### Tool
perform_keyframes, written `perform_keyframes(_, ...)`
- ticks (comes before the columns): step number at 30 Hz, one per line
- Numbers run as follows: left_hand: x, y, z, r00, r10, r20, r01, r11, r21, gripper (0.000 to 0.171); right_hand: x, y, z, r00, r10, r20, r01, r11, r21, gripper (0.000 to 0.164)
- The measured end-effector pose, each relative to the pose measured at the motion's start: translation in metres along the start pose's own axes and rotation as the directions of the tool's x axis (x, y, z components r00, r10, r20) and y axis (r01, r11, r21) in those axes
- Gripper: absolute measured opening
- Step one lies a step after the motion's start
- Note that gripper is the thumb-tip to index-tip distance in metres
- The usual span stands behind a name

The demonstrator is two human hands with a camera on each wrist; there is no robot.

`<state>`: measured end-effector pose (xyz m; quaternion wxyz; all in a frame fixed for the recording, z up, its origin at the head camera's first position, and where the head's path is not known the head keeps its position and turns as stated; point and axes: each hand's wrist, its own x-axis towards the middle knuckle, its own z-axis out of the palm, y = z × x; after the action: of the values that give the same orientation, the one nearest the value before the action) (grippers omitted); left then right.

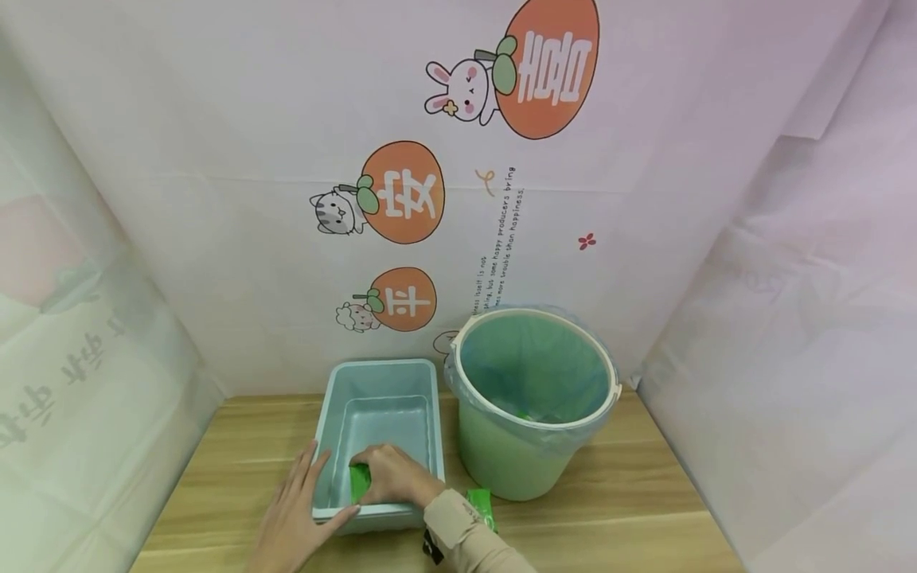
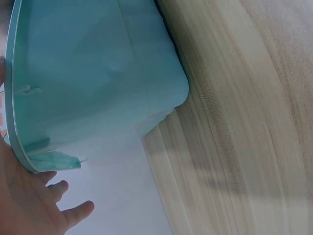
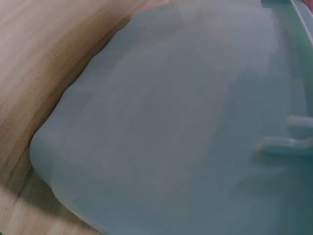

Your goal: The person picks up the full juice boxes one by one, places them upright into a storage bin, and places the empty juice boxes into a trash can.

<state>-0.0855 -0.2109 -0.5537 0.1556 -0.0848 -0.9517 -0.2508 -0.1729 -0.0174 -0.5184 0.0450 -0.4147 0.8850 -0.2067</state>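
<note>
The right hand (image 1: 394,477) is reaching over the rim into the grey-blue plastic basin (image 1: 438,422), its thumb and fingers curling round a green packet (image 1: 360,482) near the basin's six o'clock end. Thumb and fingertips are appearing clamped on it, with only the packet's thickness keeping them apart; how firmly they are pressing cannot be told. The right wrist view is showing just the basin's outer wall, so it is adding nothing about this grip.

The left hand (image 1: 290,509) is resting against the basin's rim at about half past seven, its fingers lying fairly straight and apart along the outside, its thumb stretching along the near edge. It is touching the rim without clamping on anything.

The step in hand is seemingly one of handling the packet inside the basin while the left hand is steadying it. From this hold, the next move is probably calling for a firm pinch and enough height for clearing the rim.

A second green packet (image 1: 481,506) is lying on the wood-grain tabletop (image 1: 630,489) at four o'clock from the basin, just beside the beige sleeve (image 1: 469,532). The pale green bucket (image 1: 501,461), wearing a translucent blue bag liner, is standing near the basin at about two o'clock.
</note>
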Motion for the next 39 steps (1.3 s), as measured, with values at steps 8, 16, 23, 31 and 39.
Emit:
perform_keyframes(8,0.0005,0.0021,-0.0018,1.000,0.009,-0.018,-0.009,1.000,0.006,0.098,0.0060,-0.0022,0.0017,0.997,0.069,0.038,-0.071,0.996,0.051,0.058)
perform_keyframes(16,-0.0007,0.0010,-0.0008,1.000,0.006,-0.021,-0.006,1.000,-0.003,0.097,0.0088,-0.0061,0.0022,0.993,0.110,0.052,-0.113,0.992,0.049,0.062)
perform_keyframes(23,-0.0009,0.0011,-0.0019,0.999,0.014,-0.030,-0.014,1.000,0.001,0.096,0.0073,-0.0056,0.0036,0.992,0.111,0.063,-0.114,0.992,0.045,0.063)
perform_keyframes(31,-0.0025,0.0012,-0.0013,1.000,0.007,-0.015,-0.007,1.000,0.008,0.097,0.0045,-0.0094,-0.0004,0.990,0.101,0.103,-0.102,0.995,0.012,0.064)
perform_keyframes(39,-0.0010,0.0024,-0.0009,1.000,-0.002,0.002,0.002,1.000,-0.003,0.096,0.0025,-0.0074,-0.0045,0.989,0.059,0.134,-0.063,0.998,0.027,0.064)
